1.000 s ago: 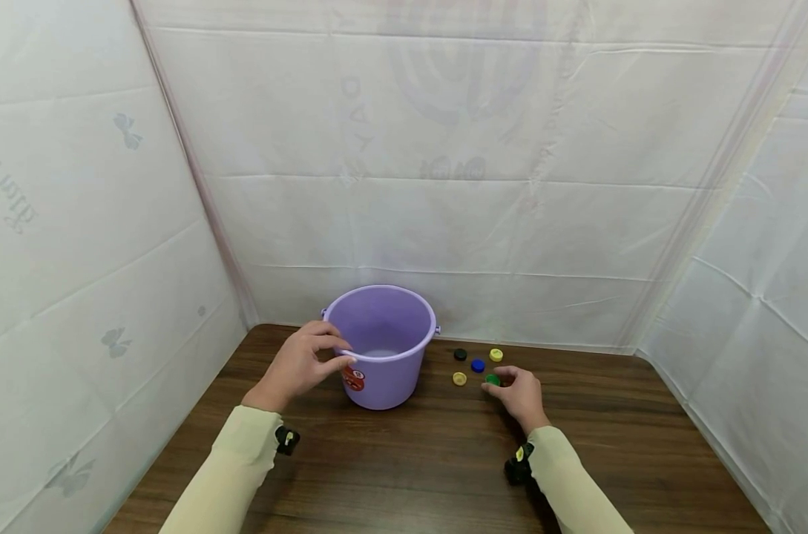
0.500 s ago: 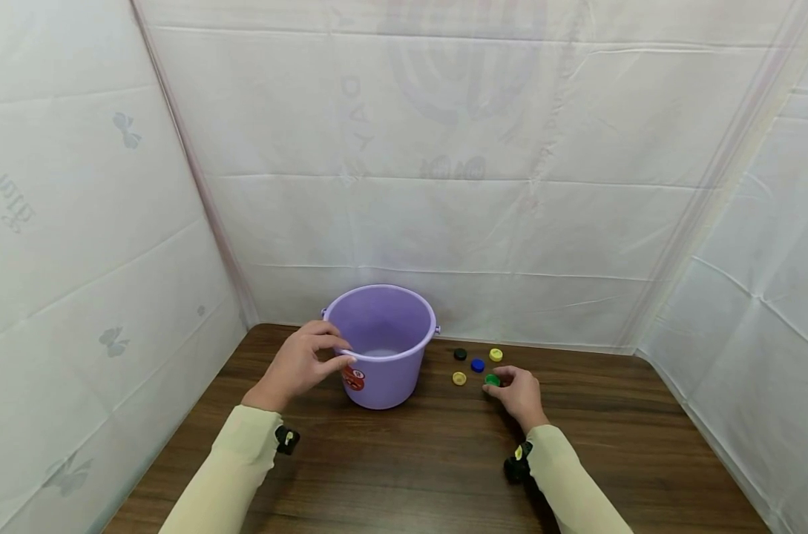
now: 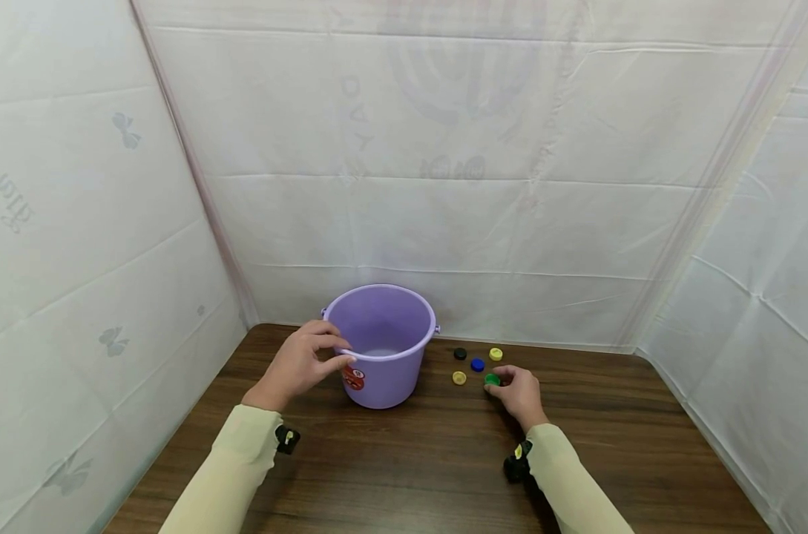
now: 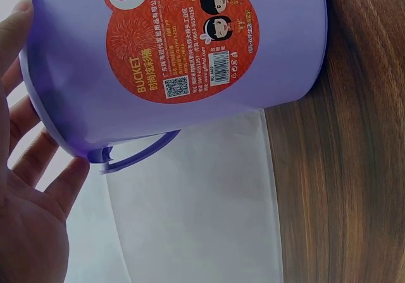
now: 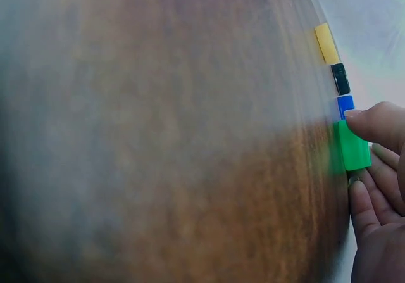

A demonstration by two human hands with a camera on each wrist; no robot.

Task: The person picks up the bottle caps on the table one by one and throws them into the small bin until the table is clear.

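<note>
On the table (image 3: 404,475), before the back sheet (image 3: 404,222), the bucket (image 3: 383,384) is standing, the left hand (image 3: 302,365) holding its left front side. To its right (apart from it), the back left cap (image 3: 460,354) and back right cap (image 3: 496,354) are lying behind the middle cap (image 3: 478,365); before that, the front left cap (image 3: 459,378) is lying, and the right hand (image 3: 522,397) is pinching the front right cap (image 3: 492,380).

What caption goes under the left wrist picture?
Left fingers hold the rim of a round purple plastic bucket with a red sticker on a brown wood-grain table.
</note>
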